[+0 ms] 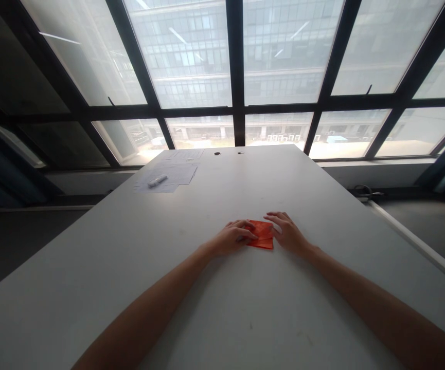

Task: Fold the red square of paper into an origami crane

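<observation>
A small orange-red sheet, which looks like folded paper (263, 237), lies flat on the white table in the head view. My left hand (234, 237) covers its left edge, with curled fingers and thumb resting on it and holding it. On the other side, my right hand (287, 234) is at the right edge with fingers spread apart. Its thumb is close to or touching the edge; I cannot tell which. A crease or flap line crosses the visible middle of the paper. The left edge is partly hidden under my left fingers.
The long white table (222, 318) reaches to the windows. Toward its far left lie several printed sheets (185, 174) with a white cylindrical object (157, 181) on them. Two cable holes show near the far edge. Dark cables (363, 191) lie beyond the right edge.
</observation>
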The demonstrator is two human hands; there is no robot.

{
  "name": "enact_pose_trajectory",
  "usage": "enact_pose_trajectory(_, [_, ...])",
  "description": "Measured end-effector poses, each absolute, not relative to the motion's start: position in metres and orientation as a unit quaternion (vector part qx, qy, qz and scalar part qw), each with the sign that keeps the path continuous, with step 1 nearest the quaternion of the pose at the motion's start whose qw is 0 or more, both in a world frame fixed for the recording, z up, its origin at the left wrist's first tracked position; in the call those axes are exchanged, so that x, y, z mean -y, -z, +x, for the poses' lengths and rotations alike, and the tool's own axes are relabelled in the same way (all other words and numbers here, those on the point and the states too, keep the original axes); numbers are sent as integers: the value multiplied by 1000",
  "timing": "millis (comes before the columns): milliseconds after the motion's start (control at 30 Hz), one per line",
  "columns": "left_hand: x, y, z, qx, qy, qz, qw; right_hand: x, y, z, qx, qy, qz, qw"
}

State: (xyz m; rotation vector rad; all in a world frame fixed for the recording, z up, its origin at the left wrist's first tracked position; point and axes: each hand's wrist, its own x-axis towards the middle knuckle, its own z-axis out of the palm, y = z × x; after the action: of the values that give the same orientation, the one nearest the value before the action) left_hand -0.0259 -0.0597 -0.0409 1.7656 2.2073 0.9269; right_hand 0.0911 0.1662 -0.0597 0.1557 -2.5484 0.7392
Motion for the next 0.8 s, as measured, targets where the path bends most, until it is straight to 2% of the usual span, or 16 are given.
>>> enact_pose_trajectory(133, [59,46,-29,-743,-304,592,70,-160,49,98,946,-233,141,175])
enact_pose_trajectory(467, [55,37,-3,-812,-320,481,-89,-138,35,108,976,-130,65,164])
enact_pose_trajectory(567, [50,41,27,-827,-272,488,-67,-133,38,109,977,-117,47,173])
enact_pose_trajectory(667, [48,52,43,-845,-210,491,-24,-136,44,106,970,-154,35,182])
enact_pose_trajectory(800, [50,54,41,-850,-174,497,-5,-153,55,95,945,-211,-41,248])
